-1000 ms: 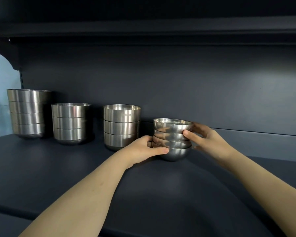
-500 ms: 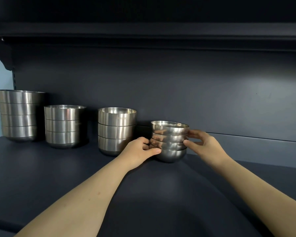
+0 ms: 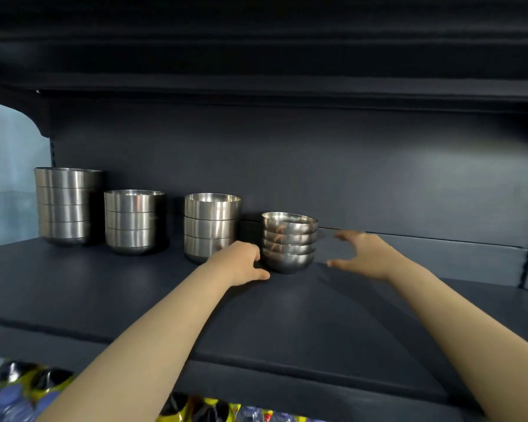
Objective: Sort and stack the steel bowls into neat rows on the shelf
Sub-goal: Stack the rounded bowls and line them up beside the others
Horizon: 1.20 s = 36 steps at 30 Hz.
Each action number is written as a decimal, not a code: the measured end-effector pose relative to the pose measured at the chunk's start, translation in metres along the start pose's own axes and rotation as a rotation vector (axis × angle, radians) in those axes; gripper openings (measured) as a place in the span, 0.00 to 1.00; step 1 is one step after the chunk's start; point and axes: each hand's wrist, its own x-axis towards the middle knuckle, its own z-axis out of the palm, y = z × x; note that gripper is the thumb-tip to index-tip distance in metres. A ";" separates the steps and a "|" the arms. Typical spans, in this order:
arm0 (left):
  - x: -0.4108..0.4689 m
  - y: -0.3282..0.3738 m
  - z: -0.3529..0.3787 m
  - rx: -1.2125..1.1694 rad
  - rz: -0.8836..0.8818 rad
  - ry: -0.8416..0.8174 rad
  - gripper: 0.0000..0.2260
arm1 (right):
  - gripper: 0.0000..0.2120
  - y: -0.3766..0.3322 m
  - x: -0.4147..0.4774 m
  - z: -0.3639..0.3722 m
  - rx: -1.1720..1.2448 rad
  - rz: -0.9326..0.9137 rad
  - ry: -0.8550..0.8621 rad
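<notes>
A stack of several small round steel bowls [image 3: 289, 242] rests on the dark shelf [image 3: 134, 293] near the back wall. My left hand [image 3: 241, 263] lies just left of the stack's base, fingers loosely curled, thumb by the bottom bowl, holding nothing. My right hand [image 3: 363, 251] hovers a short gap to the right of the stack, fingers spread and empty. Left of it stand three stacks of taller straight-sided bowls: one [image 3: 212, 226], one [image 3: 134, 220], and the tallest [image 3: 65, 205] at the far left.
A dark upper shelf [image 3: 256, 86] overhangs the space. The shelf's front edge [image 3: 256, 370] runs below my forearms, with colourful packaged goods [image 3: 28, 388] on the level beneath. Bare shelf surface stretches to the right of the small stack.
Both hands have come off the small bowl stack and drawn back; the right hand opened and moved right. The stack stays on the shelf. The view has dropped, showing the level below.
</notes>
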 end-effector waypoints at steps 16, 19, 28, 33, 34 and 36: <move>-0.113 0.336 -0.001 0.046 0.429 0.002 0.27 | 0.33 0.169 -0.306 -0.213 -0.297 0.358 -0.102; -0.145 0.426 0.015 0.062 0.557 -0.026 0.27 | 0.32 0.216 -0.396 -0.256 -0.317 0.466 -0.050; -0.227 0.657 0.072 0.059 0.895 -0.079 0.28 | 0.31 0.322 -0.600 -0.337 -0.383 0.714 0.047; -0.231 0.747 0.096 0.018 0.975 -0.079 0.28 | 0.29 0.375 -0.654 -0.355 -0.394 0.803 0.099; -0.230 0.764 0.102 0.018 0.993 -0.091 0.28 | 0.29 0.387 -0.662 -0.356 -0.400 0.821 0.088; -0.222 0.796 0.118 0.006 1.014 -0.113 0.28 | 0.29 0.415 -0.671 -0.359 -0.415 0.848 0.070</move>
